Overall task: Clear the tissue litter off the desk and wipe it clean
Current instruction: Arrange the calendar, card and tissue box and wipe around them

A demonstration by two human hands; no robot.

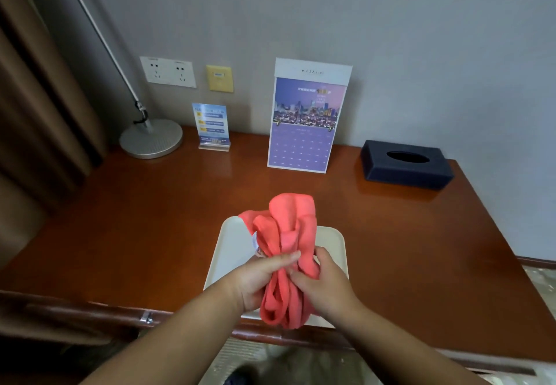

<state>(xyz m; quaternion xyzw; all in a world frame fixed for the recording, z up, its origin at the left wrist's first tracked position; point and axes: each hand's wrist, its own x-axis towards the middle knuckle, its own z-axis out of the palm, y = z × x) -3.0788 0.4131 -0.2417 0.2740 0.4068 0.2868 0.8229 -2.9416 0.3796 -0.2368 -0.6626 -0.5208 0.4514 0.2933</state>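
Note:
A bunched coral-pink cloth (290, 228) is held upright over a white tray (231, 249) near the front edge of the brown wooden desk (135, 219). My left hand (261, 279) grips the cloth from the left side. On the right, my right hand (325, 279) pinches the same bundle. Folds of the cloth hang down below both hands. No tissue litter shows on the desk top.
Along the wall stand a lamp base (150, 139), a small blue sign card (212, 126), a purple calendar (304, 126) and a dark tissue box (406, 163). A chair back (90, 315) runs along the desk's front edge. A brown curtain (36, 99) hangs at left.

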